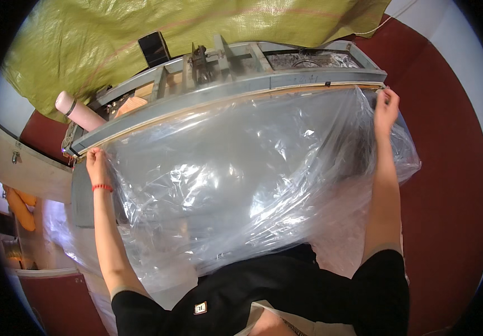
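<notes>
A large clear plastic bag [241, 179] is stretched wide in front of me, its upper edge lying along the long bar [224, 95] of a grey metal machine. My left hand [96, 161] pinches the bag's left corner at the bar's left end; a red band circles that wrist. At the bar's right end, my right hand [386, 106] grips the bag's right corner. Both arms are spread wide, and the film bulges toward my body.
A yellow-green woven sack [196, 22] covers things behind the machine. A dark rectangular box [154, 47] and a pink roll [76, 109] sit on the machine's far left. Orange objects [20, 207] lie at left. Red floor [449, 185] stretches to the right.
</notes>
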The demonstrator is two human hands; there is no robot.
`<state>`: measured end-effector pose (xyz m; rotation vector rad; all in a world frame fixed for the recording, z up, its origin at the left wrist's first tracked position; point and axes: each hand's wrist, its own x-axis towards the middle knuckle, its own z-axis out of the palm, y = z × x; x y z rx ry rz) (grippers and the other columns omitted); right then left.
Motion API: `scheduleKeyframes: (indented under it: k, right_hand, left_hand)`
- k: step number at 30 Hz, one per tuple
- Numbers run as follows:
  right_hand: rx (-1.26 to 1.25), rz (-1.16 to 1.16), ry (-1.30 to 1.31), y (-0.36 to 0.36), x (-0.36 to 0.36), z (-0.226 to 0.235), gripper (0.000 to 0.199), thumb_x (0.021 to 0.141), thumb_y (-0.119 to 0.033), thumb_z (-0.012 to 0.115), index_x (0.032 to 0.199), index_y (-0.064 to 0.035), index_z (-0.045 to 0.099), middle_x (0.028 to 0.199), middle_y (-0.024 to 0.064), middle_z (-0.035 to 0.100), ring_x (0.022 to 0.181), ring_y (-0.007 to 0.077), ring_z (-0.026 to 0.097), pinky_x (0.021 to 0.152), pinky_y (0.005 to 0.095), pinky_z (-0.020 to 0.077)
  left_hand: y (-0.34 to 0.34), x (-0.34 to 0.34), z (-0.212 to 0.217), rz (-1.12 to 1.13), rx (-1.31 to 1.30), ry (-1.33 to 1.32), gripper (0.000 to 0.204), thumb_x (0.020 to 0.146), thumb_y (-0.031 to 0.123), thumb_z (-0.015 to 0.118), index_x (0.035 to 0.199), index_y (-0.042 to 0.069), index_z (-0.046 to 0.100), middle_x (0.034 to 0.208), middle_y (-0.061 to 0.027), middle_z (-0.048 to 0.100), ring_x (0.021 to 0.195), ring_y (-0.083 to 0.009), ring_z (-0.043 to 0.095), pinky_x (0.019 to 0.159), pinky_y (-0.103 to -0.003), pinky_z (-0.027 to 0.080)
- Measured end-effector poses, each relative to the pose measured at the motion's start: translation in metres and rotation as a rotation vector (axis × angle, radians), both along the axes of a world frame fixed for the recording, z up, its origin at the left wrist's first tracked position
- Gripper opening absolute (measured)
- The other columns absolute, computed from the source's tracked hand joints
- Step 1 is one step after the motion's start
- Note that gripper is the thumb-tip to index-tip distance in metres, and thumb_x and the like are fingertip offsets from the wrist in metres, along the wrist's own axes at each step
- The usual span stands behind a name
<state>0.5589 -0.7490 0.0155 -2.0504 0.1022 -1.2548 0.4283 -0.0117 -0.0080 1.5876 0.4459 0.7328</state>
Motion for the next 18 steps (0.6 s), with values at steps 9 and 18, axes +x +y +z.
scheduleKeyframes:
  k: [9,18]
  right_hand:
    - [0.286,-0.870,0.322,-0.153,-0.119,-0.084,0.039,0.081,-0.030,0.055,0.104,0.0015,0.053,0.104,0.0128,0.055,0.095,0.0258,0.052,0.082,0.0364,0.0406]
    - [0.908,0.171,-0.033,-0.073,-0.081,-0.041,0.028,0.080,-0.015,0.058,0.102,0.0018,0.055,0.092,0.0032,0.057,0.078,0.0102,0.051,0.069,0.0230,0.0418]
  left_hand:
    - [-0.048,-0.186,-0.023,0.501,0.604,0.077,0.011,0.081,0.007,0.050,0.090,0.001,0.049,0.085,-0.0043,0.048,0.082,-0.0159,0.047,0.077,-0.026,0.037]
    - [-0.280,-0.232,-0.136,-1.181,0.378,0.538,0.033,0.081,0.018,0.054,0.109,0.001,0.049,0.110,-0.0152,0.052,0.097,-0.0315,0.052,0.085,-0.038,0.040]
